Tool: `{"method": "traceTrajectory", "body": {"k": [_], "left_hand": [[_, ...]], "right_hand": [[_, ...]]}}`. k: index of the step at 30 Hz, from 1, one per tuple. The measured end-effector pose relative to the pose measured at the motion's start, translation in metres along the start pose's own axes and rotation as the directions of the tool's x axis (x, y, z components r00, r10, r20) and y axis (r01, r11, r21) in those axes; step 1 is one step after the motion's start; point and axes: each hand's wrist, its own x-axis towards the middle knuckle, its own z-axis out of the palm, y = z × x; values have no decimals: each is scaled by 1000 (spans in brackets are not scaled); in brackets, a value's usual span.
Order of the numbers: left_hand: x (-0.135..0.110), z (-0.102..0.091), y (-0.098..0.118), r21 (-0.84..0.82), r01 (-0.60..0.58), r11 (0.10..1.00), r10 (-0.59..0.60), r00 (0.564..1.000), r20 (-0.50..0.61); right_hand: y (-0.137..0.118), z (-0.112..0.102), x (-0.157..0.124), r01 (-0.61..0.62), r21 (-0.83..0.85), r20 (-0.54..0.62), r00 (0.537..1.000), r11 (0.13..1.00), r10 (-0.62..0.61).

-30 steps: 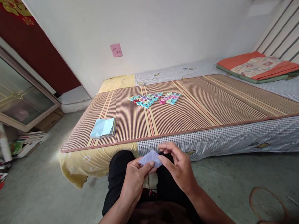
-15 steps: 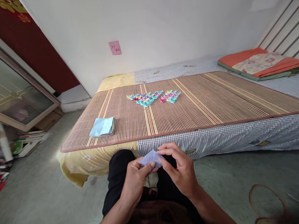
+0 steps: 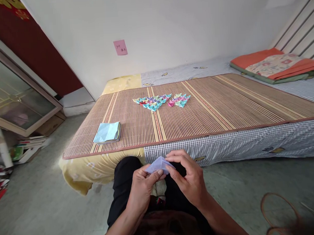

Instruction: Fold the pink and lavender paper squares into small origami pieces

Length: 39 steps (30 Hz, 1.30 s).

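Between my hands, above my lap, is a partly folded sheet of purple origami paper (image 3: 159, 163), with a raised point at its top. My left hand (image 3: 143, 183) grips its left and lower side, the thumb lying across the front. At the right edge, my right hand (image 3: 188, 175) pinches the paper between thumb and fingers, the index finger arched above it. On the bamboo mat lie rows of small folded paper pieces (image 3: 153, 103) in several colours, with a smaller group (image 3: 179, 100) to their right. A stack of square paper (image 3: 107, 132), light blue on top, sits nearer on the left.
The bamboo mat (image 3: 198, 112) covers a bed with yellow and checked cloth. A folded orange quilt (image 3: 277, 65) lies at the back right. A glass-fronted cabinet door (image 3: 18, 96) stands at left, and a brown loop (image 3: 279, 209) is on the floor at right.
The camera view has shifted very slightly. Both hands keep nearly the same grip on the purple paper, whose folds look almost unchanged.
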Motion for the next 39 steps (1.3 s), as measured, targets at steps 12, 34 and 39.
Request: {"method": "traceTrajectory", "body": {"k": [12, 34, 39], "left_hand": [[3, 0, -4, 2, 3, 1000, -3, 1000, 15], [3, 9, 5, -44, 5, 999, -3, 999, 44], [1, 10, 5, -39, -6, 999, 8, 999, 47]], "right_hand": [[6, 0, 0, -14, 17, -5, 1000, 1000, 14], [0, -1, 2, -43, 115, 32, 999, 992, 40], [-1, -1, 2, -74, 159, 54, 996, 985, 67]]}}
